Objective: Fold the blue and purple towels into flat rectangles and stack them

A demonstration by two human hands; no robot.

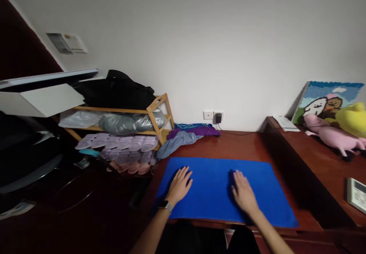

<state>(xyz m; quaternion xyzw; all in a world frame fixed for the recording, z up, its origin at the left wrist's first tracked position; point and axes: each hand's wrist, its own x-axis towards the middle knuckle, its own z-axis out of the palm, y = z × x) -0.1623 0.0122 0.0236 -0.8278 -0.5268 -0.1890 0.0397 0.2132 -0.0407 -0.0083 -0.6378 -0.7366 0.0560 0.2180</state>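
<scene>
A blue mat (211, 189) lies on the reddish-brown table (243, 145). On its left part rests my left hand (179, 185), palm down with the fingers apart and nothing in them. A watch (166, 206) is on that wrist. My right hand (244, 193) lies palm down on the right half of the mat, its fingers stretched out and holding nothing. A wide stretch of bare mat separates the two hands.
Folded clothes (180, 141) lie at the table's back left, beside a wooden rack (158, 120) with slippers (126, 142). A black plug (218, 118) sits in the wall. Plush toys (328, 132) and a white device (357, 195) are at the right.
</scene>
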